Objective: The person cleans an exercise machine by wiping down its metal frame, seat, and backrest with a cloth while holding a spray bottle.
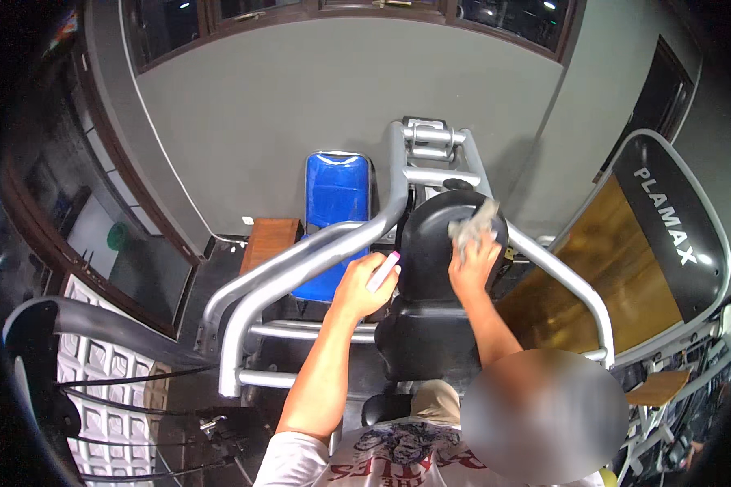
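Before me stands a gym machine with a black padded backrest (pixel 429 243) and a black seat pad (pixel 429 335). My right hand (pixel 475 262) grips a crumpled grey-beige cloth (pixel 476 226) against the upper right part of the backrest. To the left of the backrest, my left hand (pixel 368 286) is closed around a small white object with a pink end (pixel 384 272), perhaps a bottle or tube; most of it is hidden by the fingers. Silver tubular arms (pixel 304 268) of the machine curve down on both sides.
A blue chair (pixel 338 189) and a wooden box or stool (pixel 271 240) stand by the grey wall. At the right is a machine's large shroud (pixel 664 219) marked PLAMAX. White grid-like panels (pixel 113 420) and black cables lie at the lower left. A blurred patch covers the lower right.
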Demonstrator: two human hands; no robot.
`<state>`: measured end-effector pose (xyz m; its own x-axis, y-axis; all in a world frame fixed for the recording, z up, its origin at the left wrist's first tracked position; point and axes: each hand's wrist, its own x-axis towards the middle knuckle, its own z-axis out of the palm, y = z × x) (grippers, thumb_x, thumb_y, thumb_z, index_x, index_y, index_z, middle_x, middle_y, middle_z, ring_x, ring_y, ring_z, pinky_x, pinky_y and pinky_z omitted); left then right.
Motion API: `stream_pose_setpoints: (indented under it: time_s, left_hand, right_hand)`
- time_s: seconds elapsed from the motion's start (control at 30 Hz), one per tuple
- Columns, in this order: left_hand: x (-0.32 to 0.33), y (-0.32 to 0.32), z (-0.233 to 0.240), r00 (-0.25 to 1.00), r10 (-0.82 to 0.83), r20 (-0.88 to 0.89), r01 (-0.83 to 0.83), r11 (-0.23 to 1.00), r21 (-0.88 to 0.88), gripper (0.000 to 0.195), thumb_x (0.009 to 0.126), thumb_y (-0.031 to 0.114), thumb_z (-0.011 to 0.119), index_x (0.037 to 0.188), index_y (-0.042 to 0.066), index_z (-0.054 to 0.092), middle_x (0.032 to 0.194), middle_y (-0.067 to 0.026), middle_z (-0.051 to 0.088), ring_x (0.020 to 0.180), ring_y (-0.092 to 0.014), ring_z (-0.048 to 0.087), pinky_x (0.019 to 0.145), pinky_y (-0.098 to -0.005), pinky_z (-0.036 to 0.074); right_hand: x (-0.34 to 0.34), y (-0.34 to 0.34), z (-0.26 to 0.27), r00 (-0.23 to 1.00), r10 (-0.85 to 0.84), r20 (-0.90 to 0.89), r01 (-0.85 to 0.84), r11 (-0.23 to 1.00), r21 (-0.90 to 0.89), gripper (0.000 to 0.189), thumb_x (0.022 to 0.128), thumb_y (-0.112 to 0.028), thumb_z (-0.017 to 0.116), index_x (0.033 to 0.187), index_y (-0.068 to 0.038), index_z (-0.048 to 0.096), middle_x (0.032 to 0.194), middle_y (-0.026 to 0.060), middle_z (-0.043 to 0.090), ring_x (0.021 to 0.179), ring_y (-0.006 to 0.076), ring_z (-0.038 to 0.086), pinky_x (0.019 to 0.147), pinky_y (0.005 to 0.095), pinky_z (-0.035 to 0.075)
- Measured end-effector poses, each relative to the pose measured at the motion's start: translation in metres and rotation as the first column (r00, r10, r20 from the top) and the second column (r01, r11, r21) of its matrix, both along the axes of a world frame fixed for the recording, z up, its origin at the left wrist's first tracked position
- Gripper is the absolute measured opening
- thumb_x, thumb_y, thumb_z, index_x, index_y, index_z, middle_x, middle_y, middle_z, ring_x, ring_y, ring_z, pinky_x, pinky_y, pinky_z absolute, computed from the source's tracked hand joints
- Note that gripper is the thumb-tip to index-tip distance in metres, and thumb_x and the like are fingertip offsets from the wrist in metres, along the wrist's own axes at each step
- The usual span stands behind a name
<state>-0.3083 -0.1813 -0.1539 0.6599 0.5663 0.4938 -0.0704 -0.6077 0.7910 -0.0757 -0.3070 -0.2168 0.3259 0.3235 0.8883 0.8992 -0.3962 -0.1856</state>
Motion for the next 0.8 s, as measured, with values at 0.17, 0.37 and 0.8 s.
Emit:
stream_pose_setpoints:
  time_s: [0.17,0.37,0.8]
  left_hand:
    - [-0.002,0.003,-0.002,0.999,0.011,0.051,-0.012,1.000,0.003,0.023,0.089,0.019,0.071,0.077,0.002,0.062,0.062,-0.0172,0.058,0.054,-0.032,0.057,0.054,-0.0406,0.044]
    - [-0.003,0.004,-0.013,0.999,0.002,0.032,-0.003,1.000,0.024,0.025,0.089,0.022,0.071,0.077,0.002,0.062,0.063,-0.0178,0.058,0.054,-0.033,0.058,0.054,-0.0414,0.044]
    - [-0.005,0.003,-0.006,0.999,0.023,-0.031,-0.024,0.999,-0.029,0.023,0.088,0.020,0.070,0.081,-0.001,0.062,0.072,-0.0206,0.063,0.063,-0.038,0.063,0.061,-0.0434,0.048]
  right_hand:
    - [-0.040,-0.056,-0.101,0.990,0.047,-0.136,-0.090,0.939,-0.331,0.025,0.076,-0.012,0.075,0.100,-0.010,0.070,0.116,0.0232,0.054,0.109,0.0475,0.047,0.092,0.0570,0.043]
    - [-0.055,-0.068,-0.072,0.976,0.118,-0.183,-0.180,0.909,-0.375,0.028,0.080,-0.009,0.070,0.108,-0.007,0.065,0.124,0.0304,0.051,0.112,0.0524,0.046,0.096,0.0601,0.040]
    - [-0.044,0.012,-0.017,0.997,-0.022,0.075,0.044,0.953,-0.300,0.020,0.087,-0.019,0.064,0.105,-0.011,0.069,0.136,0.0212,0.054,0.119,0.0518,0.049,0.094,0.0649,0.042]
